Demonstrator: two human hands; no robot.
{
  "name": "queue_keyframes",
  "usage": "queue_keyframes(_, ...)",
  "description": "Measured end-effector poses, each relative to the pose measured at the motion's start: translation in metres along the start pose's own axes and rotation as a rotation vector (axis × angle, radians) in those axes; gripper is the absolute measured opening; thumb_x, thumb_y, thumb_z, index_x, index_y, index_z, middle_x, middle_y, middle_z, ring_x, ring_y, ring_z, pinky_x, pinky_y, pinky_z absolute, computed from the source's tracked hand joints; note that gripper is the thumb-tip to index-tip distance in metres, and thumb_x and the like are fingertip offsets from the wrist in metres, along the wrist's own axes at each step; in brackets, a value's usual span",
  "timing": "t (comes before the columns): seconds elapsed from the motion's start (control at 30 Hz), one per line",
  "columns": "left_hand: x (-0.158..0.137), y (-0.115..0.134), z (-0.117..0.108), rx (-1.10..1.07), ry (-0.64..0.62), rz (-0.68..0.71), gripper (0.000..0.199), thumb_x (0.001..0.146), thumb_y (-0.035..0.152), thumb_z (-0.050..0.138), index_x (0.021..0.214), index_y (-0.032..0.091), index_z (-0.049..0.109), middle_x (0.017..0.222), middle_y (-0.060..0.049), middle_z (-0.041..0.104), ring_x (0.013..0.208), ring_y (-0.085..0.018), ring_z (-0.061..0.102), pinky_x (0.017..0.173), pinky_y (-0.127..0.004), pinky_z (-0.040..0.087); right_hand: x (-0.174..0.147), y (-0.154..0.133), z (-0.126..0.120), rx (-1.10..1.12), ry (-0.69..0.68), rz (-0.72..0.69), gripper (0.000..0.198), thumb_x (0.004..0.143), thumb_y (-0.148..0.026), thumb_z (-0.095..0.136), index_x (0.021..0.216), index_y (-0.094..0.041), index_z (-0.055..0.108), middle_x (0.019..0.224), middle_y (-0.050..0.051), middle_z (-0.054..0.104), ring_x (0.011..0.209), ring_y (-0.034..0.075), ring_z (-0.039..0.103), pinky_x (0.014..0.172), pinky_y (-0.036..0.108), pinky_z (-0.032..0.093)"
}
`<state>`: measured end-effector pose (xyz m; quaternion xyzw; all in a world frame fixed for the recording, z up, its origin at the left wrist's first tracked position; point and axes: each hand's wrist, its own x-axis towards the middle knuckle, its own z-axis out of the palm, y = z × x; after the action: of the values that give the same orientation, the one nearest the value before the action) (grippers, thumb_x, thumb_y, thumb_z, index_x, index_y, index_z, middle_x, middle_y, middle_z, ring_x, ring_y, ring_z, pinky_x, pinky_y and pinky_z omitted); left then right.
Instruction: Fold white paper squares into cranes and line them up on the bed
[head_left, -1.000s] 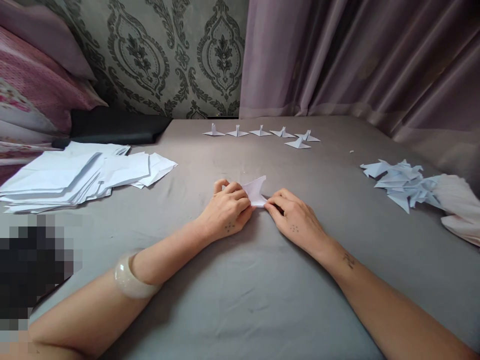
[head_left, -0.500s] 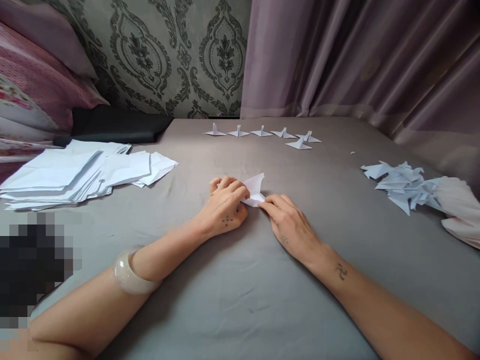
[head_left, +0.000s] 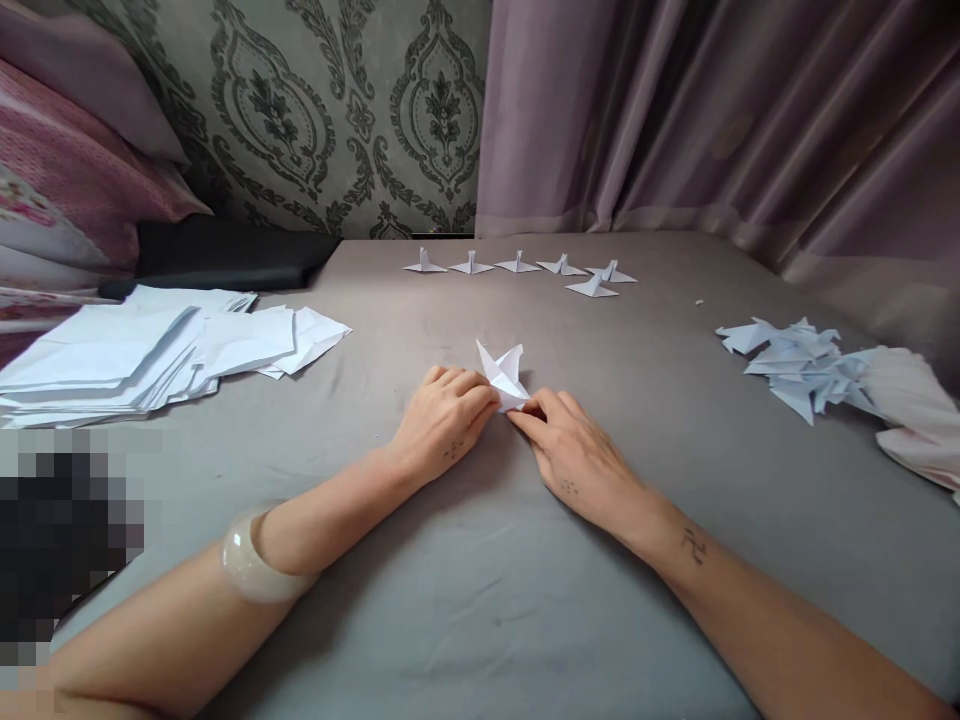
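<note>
Both hands meet at mid-bed: left hand (head_left: 444, 420) curled, fingertips pinching the near left edge of the folded paper (head_left: 502, 375); right hand (head_left: 577, 452) lying flatter, thumb and forefinger closed on the paper's near right corner. The paper is small, white, creased into a pointed form with two peaks standing up from a narrow base pressed to the grey bedsheet (head_left: 480, 600), just beyond the fingertips. A pale bangle (head_left: 251, 560) sits on the left forearm. Counts: six finished paper birds (head_left: 517, 268) stand along the far edge of the bed, five in a row and one set slightly forward at the right; one loose stack of flat sheets (head_left: 150, 350) at the left, number of sheets not countable; one heap of folded pieces (head_left: 799, 365) at the right, too tangled to count. Against half a second ago, the paper stands taller and narrower, its flap now drawn up into two points, and the left hand's fingers have slid off its top to its side.
</note>
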<state>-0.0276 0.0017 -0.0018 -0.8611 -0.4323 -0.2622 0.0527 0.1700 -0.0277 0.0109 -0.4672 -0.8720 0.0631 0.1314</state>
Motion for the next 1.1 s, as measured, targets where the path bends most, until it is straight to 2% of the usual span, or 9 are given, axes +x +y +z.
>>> queue_keyframes(0.3, -0.001, 0.007, -0.002, -0.097, -0.168, 0.086, 0.028, 0.097, 0.021, 0.039, 0.103, 0.018, 0.066, 0.104, -0.006, 0.07, 0.092, -0.018, 0.063, 0.079, -0.033, 0.04, 0.0, -0.001, -0.007, 0.061, -0.09, 0.07, 0.037, 0.092, -0.011, 0.036, 0.111, -0.024, 0.065, 0.107, 0.009, 0.052, 0.094, 0.02, 0.049, 0.079, 0.032, 0.046)
queue_keyframes(0.5, 0.001, 0.008, -0.007, -0.092, -0.245, 0.1, 0.03, 0.096, 0.02, 0.039, 0.098, 0.017, 0.069, 0.097, -0.007, 0.07, 0.091, -0.019, 0.061, 0.081, -0.033, 0.039, -0.006, 0.002, -0.021, 0.06, -0.124, 0.13, 0.032, 0.093, -0.018, 0.042, 0.11, -0.03, 0.067, 0.099, 0.007, 0.053, 0.089, 0.019, 0.051, 0.073, 0.031, 0.047)
queue_keyframes(0.57, 0.002, 0.009, -0.008, -0.08, -0.259, 0.108, 0.031, 0.095, 0.02, 0.038, 0.098, 0.018, 0.069, 0.094, -0.006, 0.069, 0.089, -0.019, 0.06, 0.081, -0.034, 0.039, -0.008, 0.008, -0.026, 0.058, -0.133, 0.124, 0.03, 0.092, -0.019, 0.045, 0.107, -0.032, 0.068, 0.095, 0.006, 0.054, 0.086, 0.018, 0.053, 0.07, 0.03, 0.047)
queue_keyframes(0.8, 0.002, 0.008, -0.006, -0.031, -0.299, 0.149, 0.034, 0.094, 0.019, 0.039, 0.116, 0.024, 0.064, 0.096, -0.007, 0.064, 0.087, -0.019, 0.055, 0.078, -0.034, 0.037, -0.011, 0.031, -0.035, 0.164, -0.133, 0.024, 0.028, 0.089, -0.019, 0.047, 0.091, -0.032, 0.072, 0.087, 0.002, 0.058, 0.081, 0.016, 0.058, 0.068, 0.027, 0.046)
queue_keyframes(0.97, 0.002, 0.007, -0.004, -0.027, -0.278, 0.174, 0.034, 0.093, 0.019, 0.041, 0.119, 0.026, 0.061, 0.101, -0.007, 0.062, 0.089, -0.02, 0.055, 0.079, -0.034, 0.038, -0.006, 0.031, -0.036, 0.19, -0.121, 0.092, 0.027, 0.088, -0.02, 0.047, 0.089, -0.03, 0.072, 0.087, 0.001, 0.063, 0.079, 0.016, 0.06, 0.063, 0.027, 0.042)
queue_keyframes(1.1, 0.003, 0.003, -0.002, -0.036, -0.144, 0.131, 0.023, 0.094, 0.021, 0.041, 0.102, 0.018, 0.062, 0.091, -0.007, 0.063, 0.082, -0.018, 0.057, 0.076, -0.032, 0.04, 0.002, 0.029, -0.026, 0.255, -0.018, 0.279, 0.021, 0.085, -0.021, 0.046, 0.086, -0.026, 0.066, 0.082, 0.0, 0.067, 0.067, 0.015, 0.058, 0.058, 0.027, 0.04)
